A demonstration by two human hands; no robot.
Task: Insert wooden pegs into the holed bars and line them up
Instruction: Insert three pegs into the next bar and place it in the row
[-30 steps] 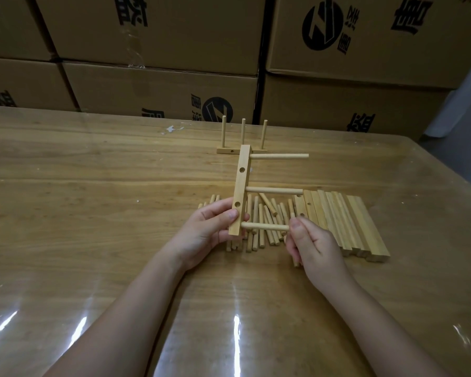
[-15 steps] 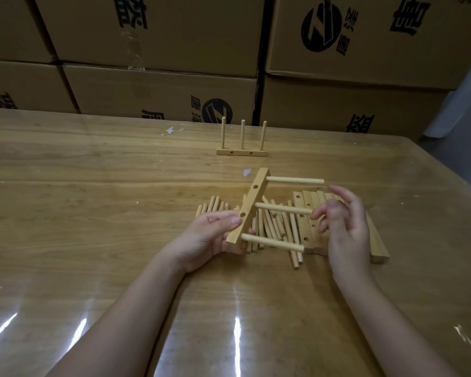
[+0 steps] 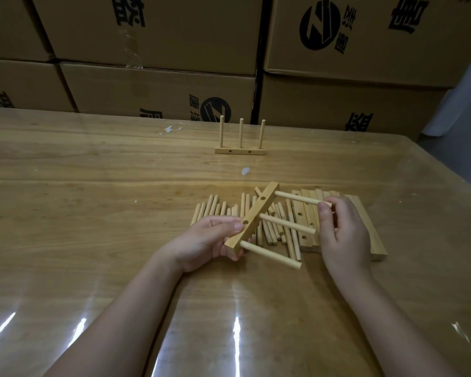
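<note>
My left hand (image 3: 204,242) grips the near end of a holed wooden bar (image 3: 254,214), held tilted above the table. Three pegs stick out of it to the right. My right hand (image 3: 343,235) pinches the tip of the farthest peg (image 3: 297,198) between thumb and fingers. Under the bar lies a loose pile of pegs (image 3: 218,208). A row of bare holed bars (image 3: 370,229) lies flat beneath my right hand. A finished bar with three upright pegs (image 3: 240,151) stands farther back on the table.
The wooden table (image 3: 93,213) has a glossy clear cover. Stacked cardboard boxes (image 3: 158,93) form a wall along its far edge. Small white scraps (image 3: 245,170) lie on the table between the finished bar and the pile.
The held bar has tilted and come nearer. My right hand let go of the nearest peg, moved up to the right, and now pinches the farthest peg's tip.
</note>
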